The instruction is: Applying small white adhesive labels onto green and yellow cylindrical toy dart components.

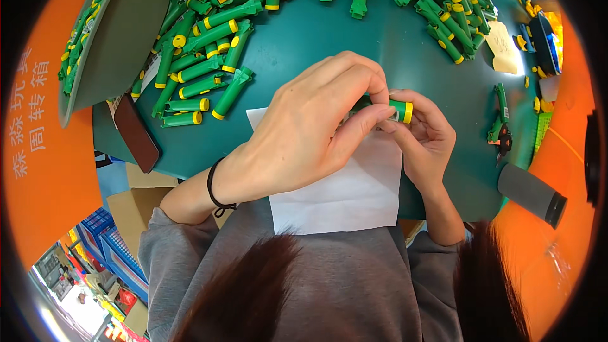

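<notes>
Above a sheet of white paper [345, 206], both hands meet at one short green plastic tube with a yellow end [403, 112]. My right hand [427, 136] holds it near the yellow end, between thumb and curled fingers. My left hand [316, 126], a black band round its wrist, closes its thumb and bent fingers on the tube's other part. That part is mostly hidden behind the left fingers. A small pale label shows on the tube beside the left thumb.
Many similar green tubes [218, 38] lie heaped at the back and left of the dark green table [304, 35]. A grey bin [120, 31] leans in at the left, near a brown phone-like slab [136, 133]. At right are a tan paper piece [503, 47] and a grey cylinder [529, 191].
</notes>
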The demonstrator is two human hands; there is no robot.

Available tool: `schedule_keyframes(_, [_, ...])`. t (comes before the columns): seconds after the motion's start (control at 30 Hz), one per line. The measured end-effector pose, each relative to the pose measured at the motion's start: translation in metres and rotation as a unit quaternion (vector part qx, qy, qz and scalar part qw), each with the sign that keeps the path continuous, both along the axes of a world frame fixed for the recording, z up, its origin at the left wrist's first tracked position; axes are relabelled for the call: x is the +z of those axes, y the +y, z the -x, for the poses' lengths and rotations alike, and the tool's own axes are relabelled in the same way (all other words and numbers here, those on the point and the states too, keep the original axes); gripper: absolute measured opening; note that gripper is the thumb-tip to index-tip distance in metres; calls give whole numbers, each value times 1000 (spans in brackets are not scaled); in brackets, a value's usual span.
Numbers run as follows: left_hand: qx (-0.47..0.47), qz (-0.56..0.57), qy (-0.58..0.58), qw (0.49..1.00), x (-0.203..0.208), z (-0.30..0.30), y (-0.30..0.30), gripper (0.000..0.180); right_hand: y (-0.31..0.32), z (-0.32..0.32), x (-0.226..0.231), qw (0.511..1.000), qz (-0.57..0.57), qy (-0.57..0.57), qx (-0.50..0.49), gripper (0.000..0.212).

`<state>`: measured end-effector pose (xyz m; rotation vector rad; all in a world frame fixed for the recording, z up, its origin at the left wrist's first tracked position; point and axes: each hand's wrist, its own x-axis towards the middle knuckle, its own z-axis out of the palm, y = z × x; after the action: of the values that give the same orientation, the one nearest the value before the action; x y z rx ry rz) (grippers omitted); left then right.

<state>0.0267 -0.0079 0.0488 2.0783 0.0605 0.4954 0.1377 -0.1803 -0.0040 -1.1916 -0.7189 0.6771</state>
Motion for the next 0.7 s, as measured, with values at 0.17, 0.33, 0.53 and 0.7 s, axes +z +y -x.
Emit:
schedule_keyframes(0.17, [1,-11,-3,1000,-1,-1,-1,13,2,3,2,1000,0,18,-13,41])
schedule_keyframes(0.33, [2,-29,8,1000,0,-1,0,14,2,3,5,1000,17,11,-14,40])
schedule_keyframes(0.53, [8,-40,27,999,1,-1,0,14,1,2,1,1000,2,1,5,39])
schedule_keyframes(0.7, [15,-28,26,999,-2,-1,-1,14,1,4,1,1000,16,4,-12,39])
